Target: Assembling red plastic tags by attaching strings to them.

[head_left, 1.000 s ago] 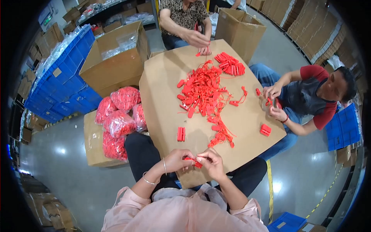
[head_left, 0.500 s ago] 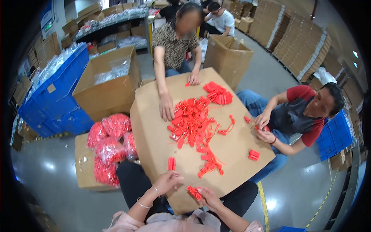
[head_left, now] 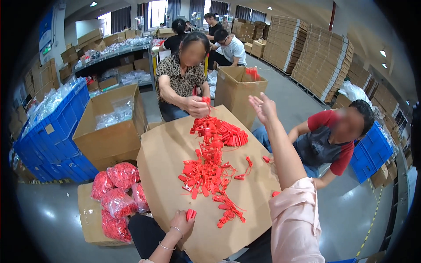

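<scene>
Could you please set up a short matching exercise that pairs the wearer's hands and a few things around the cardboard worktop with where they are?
Things:
1. left hand
2. right hand
3. bags of red pieces
4. blue crates

Places:
A. raised in the air, fingers spread, holding nothing
B. stacked at the far left
C. at the near edge of the worktop, on a small red bundle
D. piled on a low box left of the worktop

Pairs: 1-C, 2-A, 3-D, 4-B
</scene>
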Motion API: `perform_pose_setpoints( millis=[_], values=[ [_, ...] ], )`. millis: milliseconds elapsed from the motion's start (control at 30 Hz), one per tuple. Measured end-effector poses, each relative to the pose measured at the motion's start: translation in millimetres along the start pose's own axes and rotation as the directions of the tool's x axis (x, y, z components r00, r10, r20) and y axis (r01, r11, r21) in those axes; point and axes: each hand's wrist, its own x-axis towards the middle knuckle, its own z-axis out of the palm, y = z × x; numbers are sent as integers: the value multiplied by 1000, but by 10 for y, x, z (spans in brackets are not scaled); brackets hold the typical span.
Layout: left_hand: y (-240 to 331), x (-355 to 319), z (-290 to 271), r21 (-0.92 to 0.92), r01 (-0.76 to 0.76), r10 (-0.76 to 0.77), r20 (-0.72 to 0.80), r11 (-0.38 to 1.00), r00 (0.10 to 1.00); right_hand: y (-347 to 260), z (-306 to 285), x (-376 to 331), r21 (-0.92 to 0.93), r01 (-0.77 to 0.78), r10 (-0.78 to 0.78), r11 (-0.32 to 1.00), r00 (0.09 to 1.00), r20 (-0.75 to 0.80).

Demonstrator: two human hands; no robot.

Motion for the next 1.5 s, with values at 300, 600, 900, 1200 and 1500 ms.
perform_pose_setpoints(
  millis=[300,600,900,1200,1500],
  values=[
    [-127,158,-18,-154,80,-68,84,985,994,1359,-374,-2059,-667,-289,625,687,704,338],
    [-76,161,-113,-255,61,-73,-38,965,997,1353,-1296,-3656,-450,-513,543,731,837,-72],
    [-250,169,69,-234,-89,49,-171,968,984,1571,-1660,-4046,-784,-256,216,566,963,-159],
    [-145,-146,-97,-328,-95,24,-213,940,977,1508,-1171,-3278,-941,246,-109,-231,955,276],
    [-83,-354,-35,-443,-112,56,-137,889,989,1656,-1398,-2939,-999,37,34,-32,999,36]
  ],
)
